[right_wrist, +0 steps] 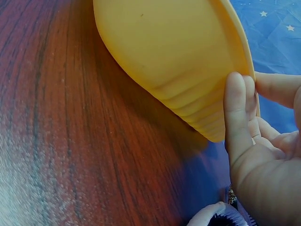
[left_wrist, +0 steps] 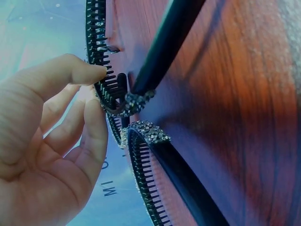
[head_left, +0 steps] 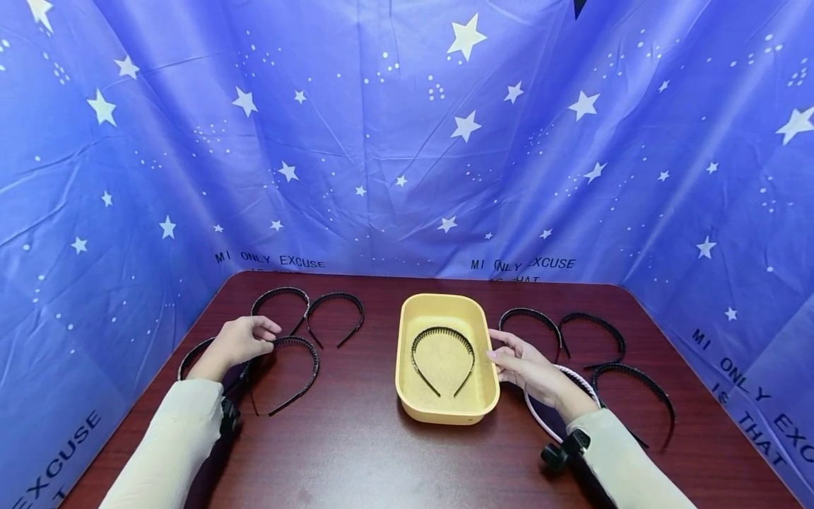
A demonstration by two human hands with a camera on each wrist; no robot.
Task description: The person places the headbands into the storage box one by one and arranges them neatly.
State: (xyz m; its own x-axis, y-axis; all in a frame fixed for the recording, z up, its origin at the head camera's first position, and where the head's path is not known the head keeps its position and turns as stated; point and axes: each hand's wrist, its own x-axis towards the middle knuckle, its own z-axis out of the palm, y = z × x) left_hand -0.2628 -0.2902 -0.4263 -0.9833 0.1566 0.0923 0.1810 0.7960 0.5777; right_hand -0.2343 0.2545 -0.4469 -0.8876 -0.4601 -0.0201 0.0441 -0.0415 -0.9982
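A yellow container (head_left: 407, 396) stands mid-table with one black toothed headband (head_left: 443, 330) lying inside. The right hand (head_left: 534, 367) touches its right side; in the right wrist view that hand (right_wrist: 263, 136) pinches the container's wall (right_wrist: 188, 99) near the rim. At the left, the left hand (head_left: 240, 343) is over a group of black headbands. In the left wrist view its thumb and a finger (left_wrist: 56, 127) pinch the toothed band of a headband (left_wrist: 99, 52); another headband with glittery stones (left_wrist: 150, 132) is close beside it.
Two headbands (head_left: 335, 295) (head_left: 280, 290) lie at the back left. Several black headbands (head_left: 591, 318) and a pale twisted band (head_left: 540, 424) lie at the right. A blue star-patterned cloth (head_left: 407, 141) hangs behind the dark red table (head_left: 356, 459).
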